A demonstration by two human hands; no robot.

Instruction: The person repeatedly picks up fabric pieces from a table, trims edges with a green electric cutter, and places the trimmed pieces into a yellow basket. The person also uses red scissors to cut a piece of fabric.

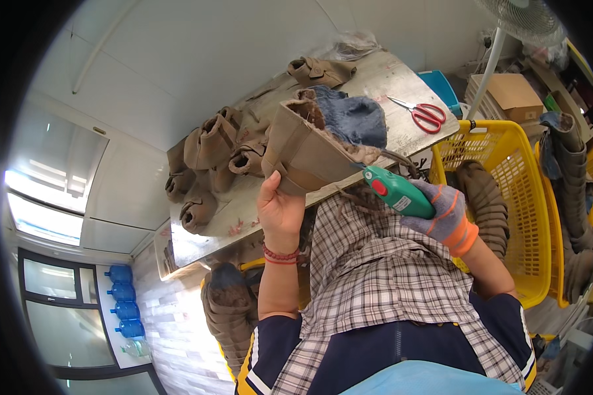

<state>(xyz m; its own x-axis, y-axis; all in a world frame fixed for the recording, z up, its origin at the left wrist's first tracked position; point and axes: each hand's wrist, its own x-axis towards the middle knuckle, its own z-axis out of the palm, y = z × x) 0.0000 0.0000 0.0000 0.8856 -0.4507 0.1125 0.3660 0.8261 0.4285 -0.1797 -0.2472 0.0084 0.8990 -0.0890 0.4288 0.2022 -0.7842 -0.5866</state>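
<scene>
The single view comes from a wide fisheye camera worn on the person's head, looking steeply down over the checked shirt front and both forearms, which enter from the lower edge. It sits close to the fingers (275, 179), so the scratched grey metal table (389, 82) just beyond them fills the middle. Straight edges bend toward the dark round rim.

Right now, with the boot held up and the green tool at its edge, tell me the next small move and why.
Probably ease the green tool in the gloved right hand along the boot's lined rim. Its tip already sits at the edge where fuzzy lining sticks out, and the bare left hand grips the boot from below, holding it steady over the metal table.
</scene>
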